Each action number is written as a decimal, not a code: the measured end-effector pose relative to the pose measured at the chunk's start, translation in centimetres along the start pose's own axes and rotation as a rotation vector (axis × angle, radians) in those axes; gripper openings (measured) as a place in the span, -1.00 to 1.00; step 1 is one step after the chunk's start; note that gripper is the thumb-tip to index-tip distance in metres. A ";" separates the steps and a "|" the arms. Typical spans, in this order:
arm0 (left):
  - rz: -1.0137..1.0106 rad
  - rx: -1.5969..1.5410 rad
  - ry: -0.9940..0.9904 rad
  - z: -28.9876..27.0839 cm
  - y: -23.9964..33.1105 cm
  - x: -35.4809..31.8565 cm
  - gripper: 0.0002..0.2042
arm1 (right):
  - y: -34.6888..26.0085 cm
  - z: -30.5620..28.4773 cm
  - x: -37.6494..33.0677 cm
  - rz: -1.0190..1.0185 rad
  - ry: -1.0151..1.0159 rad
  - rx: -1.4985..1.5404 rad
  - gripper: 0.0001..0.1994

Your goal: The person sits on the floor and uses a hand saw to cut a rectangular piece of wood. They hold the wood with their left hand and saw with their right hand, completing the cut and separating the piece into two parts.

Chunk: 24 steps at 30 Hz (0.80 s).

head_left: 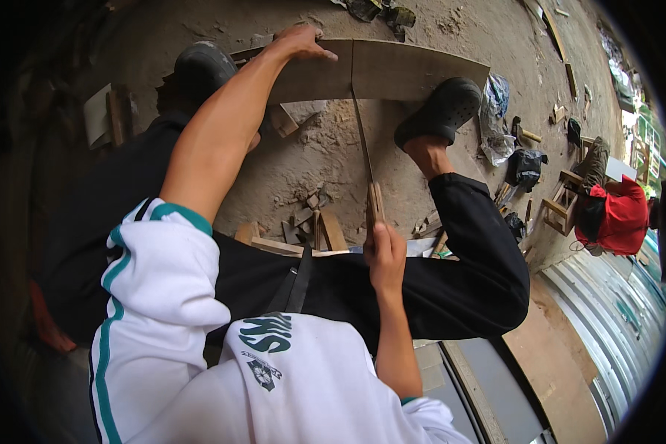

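A thin wooden board (414, 70) lies crosswise at the far side, with a dark line running across it near its middle. My left hand (300, 43) grips the board's far edge left of that line, its thumb stretched over the face. In my right hand (386, 255) is the wooden handle of a handsaw (364, 140), the fingers wrapped round it. The narrow blade runs away from me, and its far end meets the board's near edge at the line. One dark clog (444, 111) presses on the board's right end; the other clog (203, 66) is by its left end.
Wood offcuts (329, 229) lie on the dirt floor (333, 140) between my legs. To the right are a hammer (525, 133), plastic bags (496, 122) and a person in a red top (618, 218) beside a wooden stool (559, 211). Corrugated metal sheeting (599, 311) lies at the lower right.
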<state>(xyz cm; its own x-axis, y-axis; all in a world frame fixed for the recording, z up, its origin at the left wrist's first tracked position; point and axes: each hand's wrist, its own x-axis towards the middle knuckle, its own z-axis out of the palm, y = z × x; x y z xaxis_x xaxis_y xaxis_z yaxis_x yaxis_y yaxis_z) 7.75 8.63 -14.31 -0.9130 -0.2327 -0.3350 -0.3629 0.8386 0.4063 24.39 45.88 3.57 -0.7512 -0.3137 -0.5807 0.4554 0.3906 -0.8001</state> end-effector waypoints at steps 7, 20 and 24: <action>-0.027 -0.004 -0.048 -1.5 2.4 -1.0 -0.09 | 2.6 4.5 14.2 -0.136 0.123 -0.057 -0.61; -0.032 0.008 -0.099 -2.1 2.7 -1.2 -0.04 | 1.1 4.2 14.4 -0.279 0.110 -0.122 -0.61; -0.022 0.020 0.006 -0.1 -0.2 -0.5 -0.05 | -2.3 0.5 0.8 -0.007 0.004 -0.111 -0.56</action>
<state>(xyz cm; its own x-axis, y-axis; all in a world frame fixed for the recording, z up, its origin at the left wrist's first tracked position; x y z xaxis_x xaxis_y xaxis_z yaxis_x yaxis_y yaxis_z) 8.28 8.55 -14.18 -0.9062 -0.2539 -0.3382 -0.3786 0.8432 0.3816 22.98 44.29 4.80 -0.7562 -0.3129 -0.5747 0.3951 0.4818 -0.7822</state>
